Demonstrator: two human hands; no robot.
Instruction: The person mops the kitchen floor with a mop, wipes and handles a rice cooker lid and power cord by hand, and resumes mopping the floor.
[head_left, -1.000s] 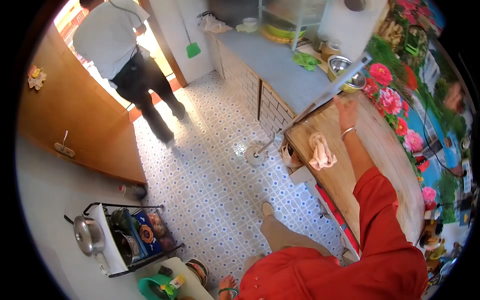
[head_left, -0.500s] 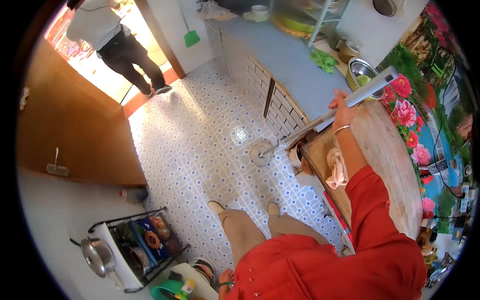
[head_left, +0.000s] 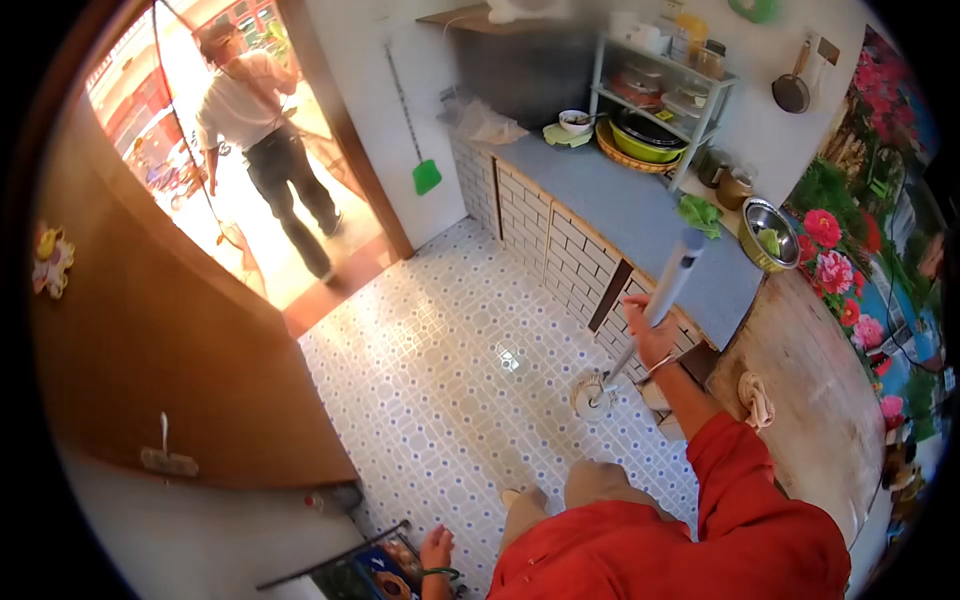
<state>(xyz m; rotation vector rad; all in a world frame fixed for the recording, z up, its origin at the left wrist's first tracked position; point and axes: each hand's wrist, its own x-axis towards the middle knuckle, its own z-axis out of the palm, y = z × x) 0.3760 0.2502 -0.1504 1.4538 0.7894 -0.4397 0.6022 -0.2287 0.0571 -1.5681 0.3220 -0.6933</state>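
My right hand (head_left: 652, 338), with a bracelet at the wrist, is wrapped round the upper part of a mop's pale grey pole (head_left: 672, 280). The pole slants down to a round, whitish mop head (head_left: 593, 397) resting on the tiled floor near the cabinet's base. My left hand (head_left: 437, 548) hangs low beside my body, fingers loosely apart with nothing in them. Close to it stands a black-framed rack (head_left: 375, 570) holding packaged goods.
Ahead lies patterned floor (head_left: 450, 320), bounded at right by a brick-patterned cabinet (head_left: 545, 235). A wooden board (head_left: 815, 400) with a cloth (head_left: 757, 399) is at my right. The brown door (head_left: 190, 350) stands open; a person (head_left: 275, 150) is at the doorway.
My view has tilted up and turned, showing more of the counter and doorway. The mop pole stands steeper in my right hand. The person has moved farther out through the doorway.
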